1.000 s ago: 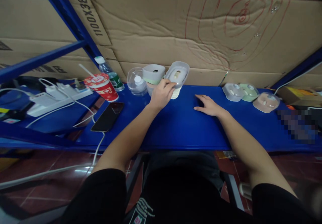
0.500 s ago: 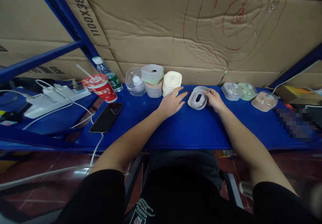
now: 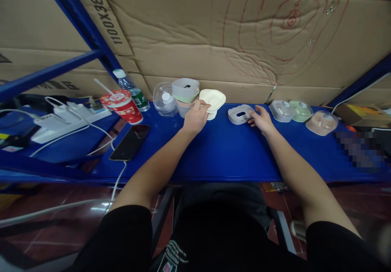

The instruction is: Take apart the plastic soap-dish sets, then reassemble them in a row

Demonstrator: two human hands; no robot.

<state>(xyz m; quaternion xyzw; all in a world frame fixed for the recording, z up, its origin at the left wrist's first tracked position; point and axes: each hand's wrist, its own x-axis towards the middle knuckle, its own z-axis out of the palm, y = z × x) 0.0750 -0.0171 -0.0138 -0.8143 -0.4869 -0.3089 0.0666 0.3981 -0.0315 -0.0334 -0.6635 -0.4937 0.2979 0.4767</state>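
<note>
My left hand (image 3: 195, 116) pinches a cream plastic tray (image 3: 213, 98) and lifts it tilted off a short stack of cream trays (image 3: 211, 115) near the back of the blue shelf (image 3: 226, 154). A grey plastic shell (image 3: 240, 114) with an oval hole lies flat on the shelf, and my right hand (image 3: 261, 120) rests on its right edge. Left of the stack stand a grey shell on green and pink pieces (image 3: 185, 92) and a clear dome (image 3: 165, 97).
Three finished pieces, grey (image 3: 280, 110), green (image 3: 301, 110) and pink (image 3: 322, 122), sit at the right. At the left are a red paper cup with a straw (image 3: 122, 106), a water bottle (image 3: 132, 88), a phone on a cable (image 3: 130, 141) and a power strip (image 3: 65, 119). Cardboard forms the back wall.
My left hand set the grey shell down mid-shelf, then went back and picked up the top cream tray. My right hand moved up to the grey shell and now holds its edge.
</note>
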